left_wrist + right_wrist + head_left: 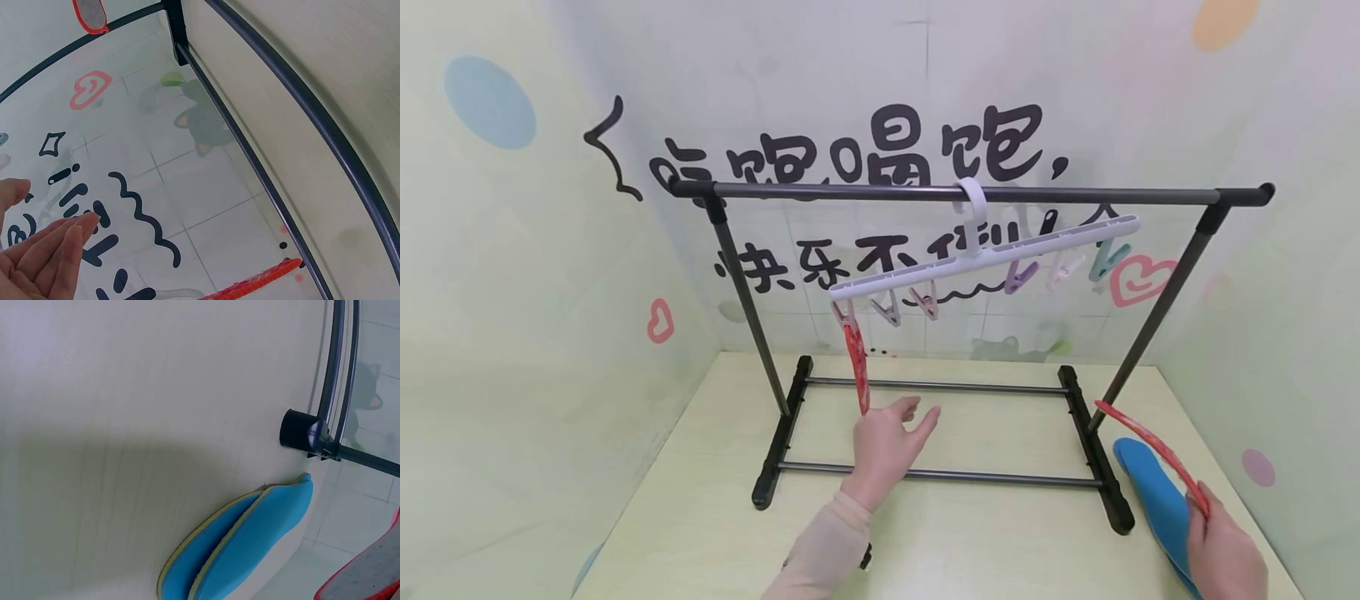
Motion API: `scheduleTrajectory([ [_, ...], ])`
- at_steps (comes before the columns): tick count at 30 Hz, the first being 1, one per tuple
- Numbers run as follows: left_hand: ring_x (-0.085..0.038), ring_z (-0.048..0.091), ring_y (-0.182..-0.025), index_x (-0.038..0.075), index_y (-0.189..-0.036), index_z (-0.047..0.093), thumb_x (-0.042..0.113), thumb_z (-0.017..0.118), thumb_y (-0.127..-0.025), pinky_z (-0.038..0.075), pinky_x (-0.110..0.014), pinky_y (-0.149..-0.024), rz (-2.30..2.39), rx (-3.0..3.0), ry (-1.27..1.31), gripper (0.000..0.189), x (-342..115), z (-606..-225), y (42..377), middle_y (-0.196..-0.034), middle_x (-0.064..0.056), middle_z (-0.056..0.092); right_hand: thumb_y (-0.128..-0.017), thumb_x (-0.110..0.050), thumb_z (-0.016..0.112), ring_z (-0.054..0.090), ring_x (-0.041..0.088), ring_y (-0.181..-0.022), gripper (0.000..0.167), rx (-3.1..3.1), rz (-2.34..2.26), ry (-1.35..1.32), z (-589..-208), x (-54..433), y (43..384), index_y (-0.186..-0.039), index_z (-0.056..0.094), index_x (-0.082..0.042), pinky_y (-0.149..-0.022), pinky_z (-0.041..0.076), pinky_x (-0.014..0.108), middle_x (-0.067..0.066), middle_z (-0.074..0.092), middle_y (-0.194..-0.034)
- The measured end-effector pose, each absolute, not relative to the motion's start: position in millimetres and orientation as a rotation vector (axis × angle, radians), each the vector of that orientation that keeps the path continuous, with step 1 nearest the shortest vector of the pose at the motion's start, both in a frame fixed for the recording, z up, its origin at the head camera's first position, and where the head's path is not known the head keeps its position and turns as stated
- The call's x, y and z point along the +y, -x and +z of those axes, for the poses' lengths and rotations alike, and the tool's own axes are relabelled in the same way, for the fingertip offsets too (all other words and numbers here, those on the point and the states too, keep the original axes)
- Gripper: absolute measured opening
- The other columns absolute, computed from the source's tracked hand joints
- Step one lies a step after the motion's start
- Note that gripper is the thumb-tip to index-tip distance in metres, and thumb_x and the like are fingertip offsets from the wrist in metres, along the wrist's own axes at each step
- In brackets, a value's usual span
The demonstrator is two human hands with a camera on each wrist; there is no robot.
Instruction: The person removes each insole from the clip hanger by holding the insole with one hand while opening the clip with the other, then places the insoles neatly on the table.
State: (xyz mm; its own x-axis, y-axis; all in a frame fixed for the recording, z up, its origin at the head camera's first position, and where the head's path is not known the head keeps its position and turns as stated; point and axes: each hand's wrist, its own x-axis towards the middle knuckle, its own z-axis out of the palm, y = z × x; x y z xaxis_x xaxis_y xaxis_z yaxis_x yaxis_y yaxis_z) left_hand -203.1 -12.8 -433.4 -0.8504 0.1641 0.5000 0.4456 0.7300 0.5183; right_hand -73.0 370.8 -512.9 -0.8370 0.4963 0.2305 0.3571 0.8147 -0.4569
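A red insole (857, 367) hangs from a clip (844, 313) at the left end of a white clip hanger (1037, 247). The hanger tilts, its left end lower. My left hand (887, 442) is just below and beside that insole, fingers loosely bent with nothing between them; the insole's edge (259, 279) shows low in the left wrist view. At the right, my right hand (1225, 546) grips a second red insole (1157, 446) by its near end. Its grey face with red rim (369, 569) appears in the right wrist view. Two blue insoles (256, 544) lie together on the table beneath.
A black drying rack (850, 192) stands on the pale table (700, 533), its crossbar carrying the hanger. Several other clips (1021, 277) dangle from the hanger without anything in them. The rack's right foot (1097, 467) is close to the blue insoles. Printed walls enclose the back and sides.
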Motion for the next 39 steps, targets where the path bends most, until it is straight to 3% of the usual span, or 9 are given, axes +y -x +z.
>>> scheduleTrajectory([
  [8, -0.013, 0.069, -0.056, 0.007, -0.102, 0.077, 0.042, 0.069, -0.090, 0.042, -0.015, -0.050, -0.902, -2.489, 0.540, 0.037, -5, -441, 199, -0.087, -0.008, 0.078, -0.101, -0.013, 0.051, 0.061, 0.049, -0.068, 0.040, -2.710, 0.553, 0.765, -515, 381, 74, -0.133, 0.047, 0.011, -0.056, 0.048, 0.053, 0.041, 0.056, -0.114],
  [11, -0.009, 0.062, -0.046, 0.008, -0.104, 0.077, 0.043, 0.069, -0.090, 0.039, -0.013, -0.048, -0.902, -2.508, 0.556, 0.038, -1, -443, 195, -0.087, -0.008, 0.078, -0.101, -0.012, 0.052, 0.062, 0.050, -0.070, 0.039, -2.703, 0.536, 0.784, -518, 382, 73, -0.132, 0.048, 0.011, -0.056, 0.048, 0.053, 0.041, 0.056, -0.114],
  [17, -0.003, 0.054, -0.042, 0.009, -0.105, 0.077, 0.044, 0.070, -0.089, 0.044, -0.016, -0.054, -0.883, -2.543, 0.580, 0.039, 4, -446, 189, -0.087, -0.005, 0.078, -0.099, -0.010, 0.053, 0.061, 0.052, -0.068, 0.037, -2.662, 0.488, 0.776, -522, 383, 72, -0.129, 0.049, 0.011, -0.053, 0.047, 0.054, 0.040, 0.057, -0.112],
  [22, 0.005, 0.036, -0.036, 0.010, -0.106, 0.076, 0.046, 0.068, -0.090, 0.038, -0.015, -0.050, -0.886, -2.581, 0.585, 0.041, 5, -448, 187, -0.088, -0.005, 0.078, -0.096, -0.007, 0.054, 0.061, 0.052, -0.066, 0.033, -2.615, 0.447, 0.765, -527, 385, 71, -0.124, 0.051, 0.010, -0.049, 0.045, 0.054, 0.039, 0.059, -0.107],
  [28, 0.005, 0.034, -0.036, 0.010, -0.105, 0.077, 0.047, 0.068, -0.089, 0.036, -0.014, -0.049, -0.864, -2.588, 0.598, 0.042, 5, -450, 184, -0.087, -0.004, 0.078, -0.095, -0.006, 0.055, 0.061, 0.054, -0.071, 0.032, -2.610, 0.442, 0.780, -536, 388, 71, -0.123, 0.051, 0.008, -0.048, 0.044, 0.054, 0.038, 0.059, -0.110],
  [34, 0.006, 0.027, -0.035, 0.009, -0.105, 0.077, 0.049, 0.068, -0.089, 0.031, -0.013, -0.046, -0.854, -2.600, 0.609, 0.043, 5, -451, 181, -0.087, -0.004, 0.078, -0.096, -0.008, 0.052, 0.060, 0.058, -0.083, 0.036, -2.662, 0.482, 0.819, -542, 390, 71, -0.128, 0.047, 0.007, -0.056, 0.047, 0.061, 0.038, 0.055, -0.117],
  [39, 0.005, 0.032, -0.036, 0.009, -0.105, 0.077, 0.048, 0.068, -0.089, 0.030, -0.013, -0.046, -0.850, -2.591, 0.613, 0.043, 4, -453, 181, -0.086, -0.004, 0.078, -0.097, -0.008, 0.052, 0.059, 0.057, -0.093, 0.039, -2.715, 0.461, 0.869, -547, 389, 73, -0.132, 0.044, 0.007, -0.064, 0.049, 0.062, 0.037, 0.054, -0.120],
])
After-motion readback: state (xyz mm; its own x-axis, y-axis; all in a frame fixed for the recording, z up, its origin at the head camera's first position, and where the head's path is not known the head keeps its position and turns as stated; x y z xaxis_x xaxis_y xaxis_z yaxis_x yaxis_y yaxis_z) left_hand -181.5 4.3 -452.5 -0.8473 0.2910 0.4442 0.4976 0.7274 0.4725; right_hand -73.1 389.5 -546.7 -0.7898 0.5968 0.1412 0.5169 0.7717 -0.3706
